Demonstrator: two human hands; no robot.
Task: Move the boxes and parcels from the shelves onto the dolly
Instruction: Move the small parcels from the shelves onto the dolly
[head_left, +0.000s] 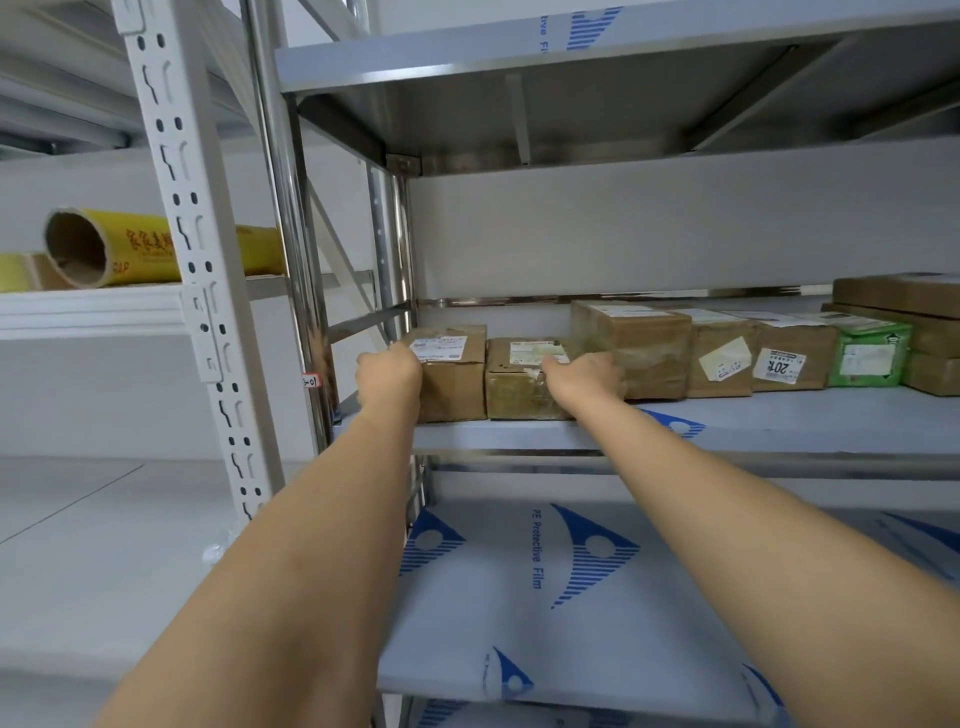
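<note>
Together, left hand (388, 370) grips first box (451, 371), right hand (584, 375) grips second box (524, 379) on shelf (779, 423).

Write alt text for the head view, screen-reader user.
A person's left hand and right hand reach onto a metal shelf, bracketing two small cardboard boxes at the left end of a row of parcels.

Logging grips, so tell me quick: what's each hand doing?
Left hand: grips the end box.
Right hand: on the second box; grip cannot be told.
</note>
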